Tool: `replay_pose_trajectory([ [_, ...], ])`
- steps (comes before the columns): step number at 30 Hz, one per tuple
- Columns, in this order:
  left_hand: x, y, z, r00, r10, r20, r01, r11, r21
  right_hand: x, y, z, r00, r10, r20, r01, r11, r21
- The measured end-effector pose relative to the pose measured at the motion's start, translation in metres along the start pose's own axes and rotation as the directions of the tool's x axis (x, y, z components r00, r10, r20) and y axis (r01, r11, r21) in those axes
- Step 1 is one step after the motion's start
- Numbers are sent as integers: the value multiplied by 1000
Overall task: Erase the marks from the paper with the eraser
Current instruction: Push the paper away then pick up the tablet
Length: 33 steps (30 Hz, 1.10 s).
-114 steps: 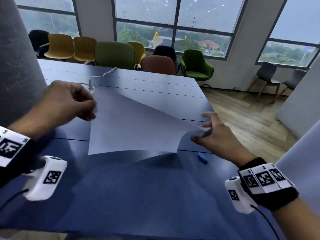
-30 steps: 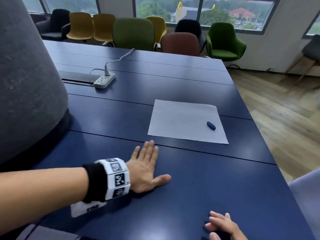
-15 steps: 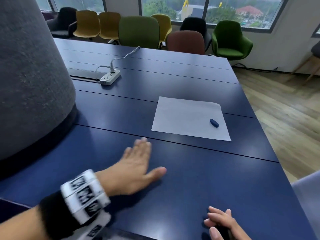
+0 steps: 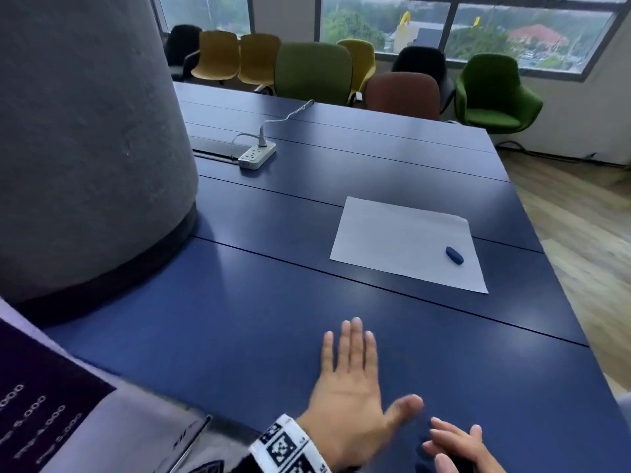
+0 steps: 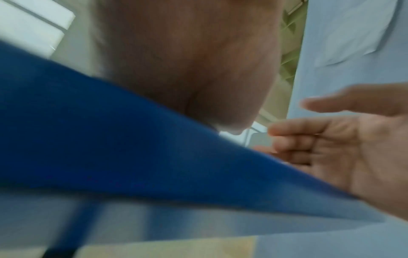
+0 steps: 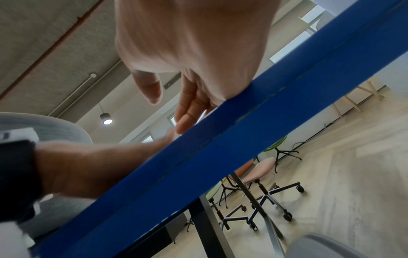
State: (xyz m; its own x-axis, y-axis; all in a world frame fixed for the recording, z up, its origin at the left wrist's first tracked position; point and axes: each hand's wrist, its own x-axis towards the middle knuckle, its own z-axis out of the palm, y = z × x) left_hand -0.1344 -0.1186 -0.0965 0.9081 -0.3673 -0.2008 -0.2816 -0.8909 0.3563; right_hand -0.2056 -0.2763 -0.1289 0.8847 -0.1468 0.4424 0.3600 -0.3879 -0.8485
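A white sheet of paper (image 4: 399, 240) lies flat on the dark blue table (image 4: 259, 302), far right of middle; I see no marks on it from here. A small dark blue eraser (image 4: 454, 255) rests on the sheet near its right edge. My left hand (image 4: 351, 370) lies flat on the table well short of the paper, fingers straight and together, thumb spread. My right hand (image 4: 454, 442) sits at the near edge just right of the left thumb, fingers loosely spread, holding nothing. In the left wrist view, blurred, the right hand (image 5: 331, 139) shows beside the table edge.
A large grey rounded column (image 4: 85, 138) stands on the table's left side. A white power strip (image 4: 256, 157) with a cable lies at the back. Coloured chairs (image 4: 312, 70) line the far edge. The table's right edge drops to wooden floor (image 4: 580, 250).
My left hand has slid back and rightward along the table, ending next to the right hand. Paper and eraser have not moved since a second ago.
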Motion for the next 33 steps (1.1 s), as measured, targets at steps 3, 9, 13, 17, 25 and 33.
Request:
replay_pose_trajectory([
  [3,6,36,-14,975,149,167,-95,950,-297,-2,0,-3,996,84,-8,-83,993,88],
  [9,-21,-64,-33,926,-364,-104,363,931,-25,-2,-12,-7,999,-7,-36,10,996,88],
  [13,-33,-98,-34,792,-606,-75,609,793,19,-4,-15,-10,1000,-8,-22,10,997,79],
  [17,-1,-40,-6,898,-441,-5,440,897,40,-4,-19,-8,999,15,-34,-13,998,64],
  [25,6,59,-20,956,141,256,-20,906,-423,2,-2,-36,931,364,-9,-319,826,464],
  [33,24,-85,-91,934,-334,128,315,938,144,-3,-3,-19,882,420,-215,-266,819,508],
])
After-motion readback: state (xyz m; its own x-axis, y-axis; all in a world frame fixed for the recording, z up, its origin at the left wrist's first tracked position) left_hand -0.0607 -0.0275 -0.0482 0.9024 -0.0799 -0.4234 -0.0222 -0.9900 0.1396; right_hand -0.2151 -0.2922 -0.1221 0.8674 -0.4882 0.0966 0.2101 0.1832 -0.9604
